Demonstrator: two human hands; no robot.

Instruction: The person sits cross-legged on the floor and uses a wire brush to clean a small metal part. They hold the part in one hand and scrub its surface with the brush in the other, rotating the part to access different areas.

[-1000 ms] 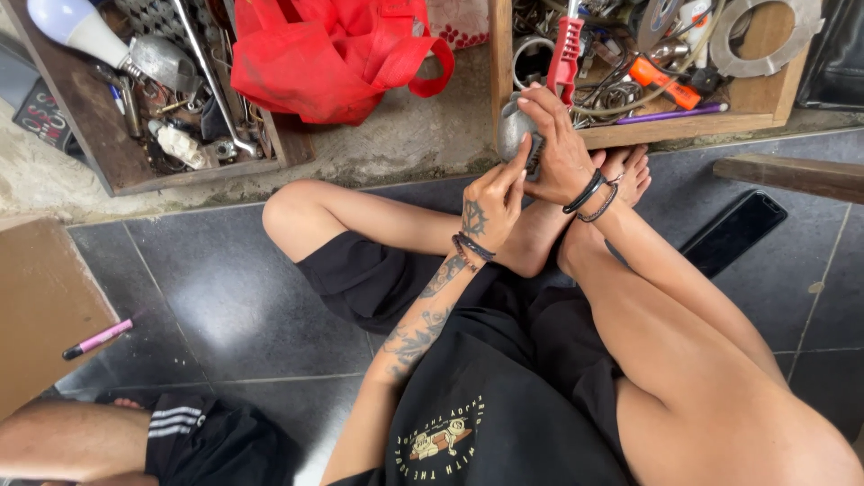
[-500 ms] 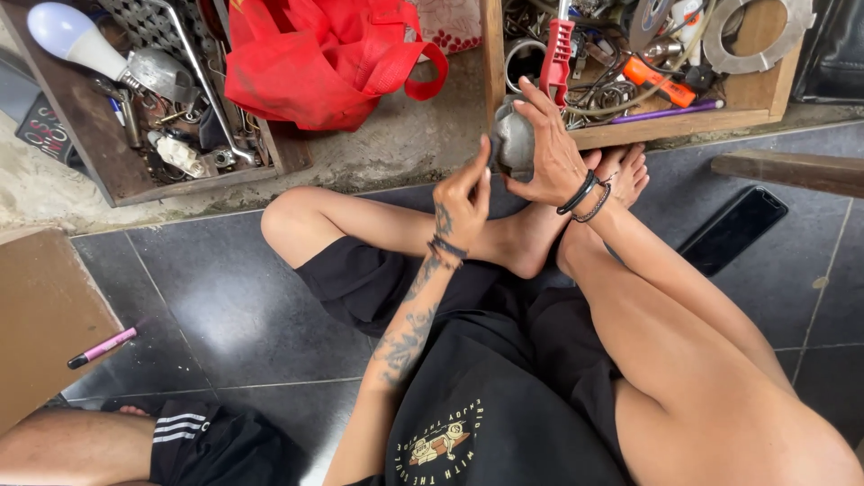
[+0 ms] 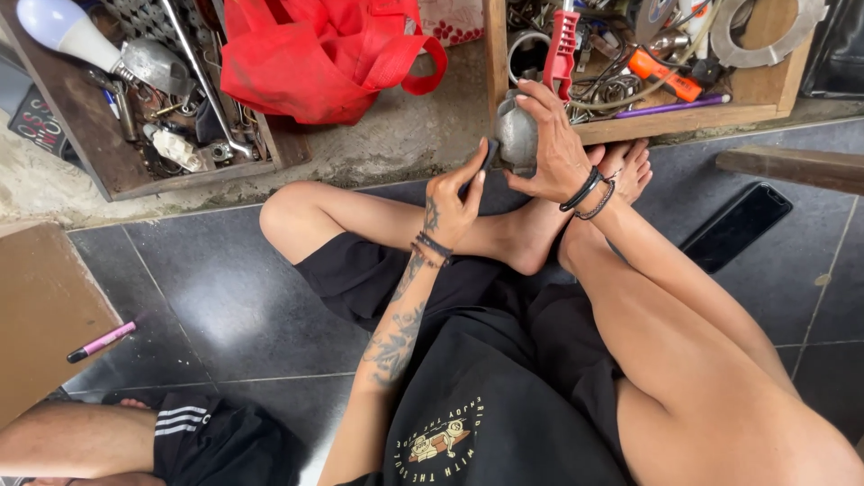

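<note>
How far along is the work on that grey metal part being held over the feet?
Done: the grey metal part is out of the wooden box and gripped by the right hand. In hand: the left hand presses a small dark tool to its side. Left: the part looks whole, nothing taken off it lies on the dark tiles, so this seems early.

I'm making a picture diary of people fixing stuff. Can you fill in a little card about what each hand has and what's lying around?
right hand: grips a rounded grey metal part
left hand: pinches a small dark tool whose tip meets the metal part
behind the hands: wooden tray full of tools and wires, with a red-handled tool
left tray: light bulb, metal bits
between trays: red bag
floor: black phone, pink marker
</note>
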